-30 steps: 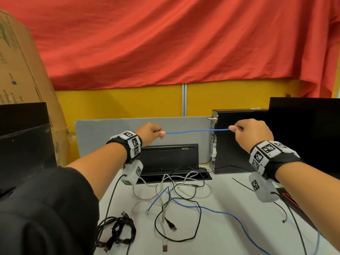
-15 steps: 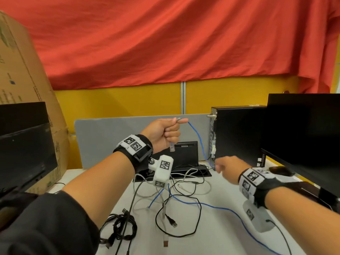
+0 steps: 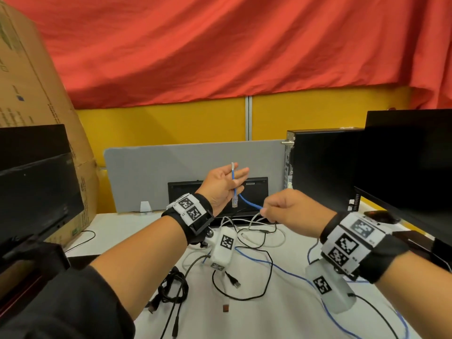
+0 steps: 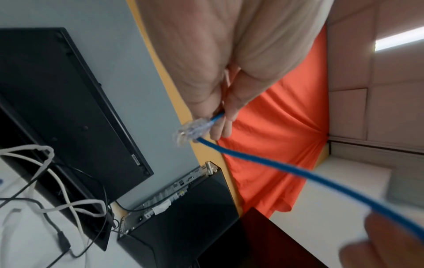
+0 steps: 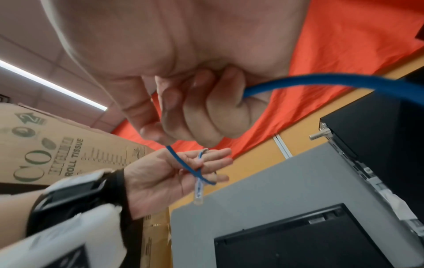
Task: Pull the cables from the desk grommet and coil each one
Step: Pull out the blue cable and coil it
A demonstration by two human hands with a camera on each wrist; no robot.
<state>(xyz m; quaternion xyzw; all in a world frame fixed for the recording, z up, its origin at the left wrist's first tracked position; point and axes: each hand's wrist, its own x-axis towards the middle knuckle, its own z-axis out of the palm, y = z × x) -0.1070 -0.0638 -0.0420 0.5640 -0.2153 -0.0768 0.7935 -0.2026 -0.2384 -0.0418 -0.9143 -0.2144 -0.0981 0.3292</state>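
A blue network cable (image 3: 248, 201) runs between my hands above the desk. My left hand (image 3: 230, 182) is raised with its palm towards me and its fingers nearly straight. The cable passes up between the fingers (image 5: 201, 154) and is pinched there, and its clear plug (image 3: 234, 204) hangs below the palm. Just to the right and lower, my right hand (image 3: 269, 212) pinches the cable with curled fingers (image 5: 195, 123). The rest of the cable trails down over the desk (image 3: 293, 272). Behind the hands is the black desk grommet box (image 3: 254, 199), with white cables (image 3: 271, 241) coming out of it.
A loose black USB cable (image 3: 267, 277) and a coiled black cable bundle (image 3: 171, 287) lie on the white desk. A black computer tower (image 3: 322, 167) and monitor (image 3: 411, 162) stand on the right. A monitor (image 3: 36, 192) and cardboard box (image 3: 31, 106) stand on the left, with a grey divider (image 3: 171, 172) behind.
The cable was stretched taut between my hands. My left hand has turned palm-up and spread its fingers, and my right hand dipped and came in close, leading the cable around the left fingers.
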